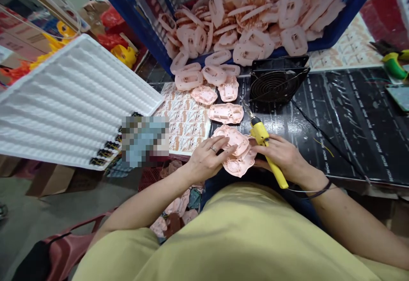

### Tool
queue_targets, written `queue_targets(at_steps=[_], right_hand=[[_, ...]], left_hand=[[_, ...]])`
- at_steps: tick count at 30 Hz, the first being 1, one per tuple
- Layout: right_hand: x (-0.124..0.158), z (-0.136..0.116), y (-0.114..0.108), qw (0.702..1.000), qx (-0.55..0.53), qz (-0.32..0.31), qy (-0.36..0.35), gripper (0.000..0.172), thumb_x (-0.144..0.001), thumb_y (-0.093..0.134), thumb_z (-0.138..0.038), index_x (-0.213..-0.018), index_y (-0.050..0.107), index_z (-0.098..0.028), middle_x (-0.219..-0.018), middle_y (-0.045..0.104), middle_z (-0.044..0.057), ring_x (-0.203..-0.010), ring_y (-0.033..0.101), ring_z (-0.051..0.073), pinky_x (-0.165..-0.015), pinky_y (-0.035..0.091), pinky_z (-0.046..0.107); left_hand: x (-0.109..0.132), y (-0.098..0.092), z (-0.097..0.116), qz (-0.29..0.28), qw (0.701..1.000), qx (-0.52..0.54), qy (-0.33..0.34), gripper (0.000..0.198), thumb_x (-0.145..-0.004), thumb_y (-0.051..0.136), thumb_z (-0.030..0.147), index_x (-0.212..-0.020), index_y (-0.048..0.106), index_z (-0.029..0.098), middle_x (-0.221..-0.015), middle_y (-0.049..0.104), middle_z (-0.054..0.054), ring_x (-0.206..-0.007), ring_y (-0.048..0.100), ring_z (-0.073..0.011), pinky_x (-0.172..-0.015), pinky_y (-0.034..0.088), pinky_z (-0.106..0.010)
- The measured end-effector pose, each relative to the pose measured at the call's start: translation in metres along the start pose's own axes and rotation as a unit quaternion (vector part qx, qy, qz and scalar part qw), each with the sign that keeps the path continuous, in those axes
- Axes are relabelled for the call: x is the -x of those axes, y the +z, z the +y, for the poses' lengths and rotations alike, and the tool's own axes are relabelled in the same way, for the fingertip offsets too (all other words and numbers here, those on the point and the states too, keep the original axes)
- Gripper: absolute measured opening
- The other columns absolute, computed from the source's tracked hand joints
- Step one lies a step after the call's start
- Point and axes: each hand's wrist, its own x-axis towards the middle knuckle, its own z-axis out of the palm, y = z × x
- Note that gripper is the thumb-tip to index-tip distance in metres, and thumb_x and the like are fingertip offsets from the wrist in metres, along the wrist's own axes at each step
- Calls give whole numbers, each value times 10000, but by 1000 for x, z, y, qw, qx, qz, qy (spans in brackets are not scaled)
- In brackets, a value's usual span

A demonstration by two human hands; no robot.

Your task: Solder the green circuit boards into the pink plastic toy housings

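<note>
Fingers [227,148] of our left hand [207,160] lie spread over stacked pink moulded pieces [239,166] above the bench [345,123]. Our right hand [281,156] grips a yellow soldering iron [262,135], its long axis slanting, tip pointing up-left between another pink piece [226,113] and a black fan [275,85].

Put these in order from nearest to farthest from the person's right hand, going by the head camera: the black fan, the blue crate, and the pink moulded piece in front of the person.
From the right hand, gripping a yellow soldering iron:
1. Pink moulded piece: just to its left.
2. Black fan: straight ahead.
3. Blue crate: farthest, at the back, heaped full.
</note>
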Motion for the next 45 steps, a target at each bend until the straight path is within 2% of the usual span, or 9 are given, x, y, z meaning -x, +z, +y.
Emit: queue_targets(at_steps=[8,13,19,25,30,34,37,39,45], right_hand=[[5,2,4,998,53,3,-19,230,-958,624,-223,-1180,578,-188,-1011,718,44,-916,653,151,-910,501,342],[14,-7,-15,998,48,-40,-27,265,-951,595,-138,-1212,585,-178,-981,708,41,-912,626,164,-890,508,349],[47,-7,-50,988,139,-62,23,406,-932,615,-129,-1324,538,-206,-992,702,43,-897,635,194,-826,530,339],[38,-22,-29,979,184,21,80,443,-879,712,-172,-1294,558,-189,-856,692,32,-724,637,169,-733,533,306],[20,-34,-23,988,94,73,94,421,-876,700,-134,-1265,559,-212,-1019,716,48,-822,687,153,-778,568,264],[30,-8,-40,988,122,56,83,323,-899,622,-75,-1201,604,-187,-972,711,60,-873,692,179,-836,579,300],[40,20,-48,986,156,9,51,301,-923,600,-116,-1218,599,-176,-1060,704,86,-979,685,217,-992,543,418],[44,32,-49,987,155,-21,26,289,-937,589,-143,-1223,588,-184,-1125,695,78,-1019,679,212,-1068,493,467],[41,18,-47,989,142,-39,24,281,-889,686,-211,-1164,630,-224,-1026,720,22,-901,686,161,-974,523,374]], left_hand=[[14,-5,-17,-59,997,-14,-40,455,-874,454,29,-1301,589,113,-1269,664,-190,-1183,633,-277,-1008,567,-449],[17,-8,-24,-55,997,-36,-36,388,-905,453,42,-1235,635,136,-1232,694,-167,-1140,662,-267,-936,596,-438],[18,-16,-26,-22,992,29,120,252,-971,494,123,-1164,652,156,-1224,716,-119,-1193,657,-259,-935,595,-406],[-13,12,-36,-19,970,180,164,255,-972,429,73,-1090,643,146,-1253,702,-137,-1306,583,-210,-1070,528,-393],[-33,28,-65,-55,972,212,82,310,-950,354,50,-997,641,157,-1229,715,-121,-1340,551,-203,-1122,461,-478],[-37,23,-79,-8,987,149,-56,276,-977,425,203,-1149,634,150,-1412,591,-157,-1423,452,-252,-1176,344,-551],[-38,18,-68,-76,984,138,-88,553,-962,499,413,-1444,472,142,-1583,366,-195,-1513,276,-317,-1203,265,-567],[-38,17,-50,-133,978,129,-91,664,-943,512,496,-1509,408,165,-1618,285,-200,-1520,242,-350,-1198,256,-567],[-33,10,-6,-146,980,57,-119,656,-954,458,528,-1490,460,150,-1523,449,-215,-1443,369,-386,-1133,309,-582]])
